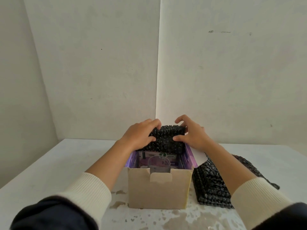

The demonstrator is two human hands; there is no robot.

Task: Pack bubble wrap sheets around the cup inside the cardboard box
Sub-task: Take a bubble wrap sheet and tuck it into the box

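An open cardboard box (157, 191) with a purple printed inside stands in the middle of the table. A clear cup (159, 165) stands inside it, close to the near wall. My left hand (141, 135) and my right hand (192, 135) both grip a folded black bubble wrap sheet (166, 140) over the box's far edge; its lower part hangs down into the box behind the cup. Thumbs press on the near face, fingers curl over the top.
More black bubble wrap sheets (211, 183) lie on the white table (66, 163) right of the box, partly under my right forearm. A white wall rises just behind the table. The near table surface has chipped, stained patches.
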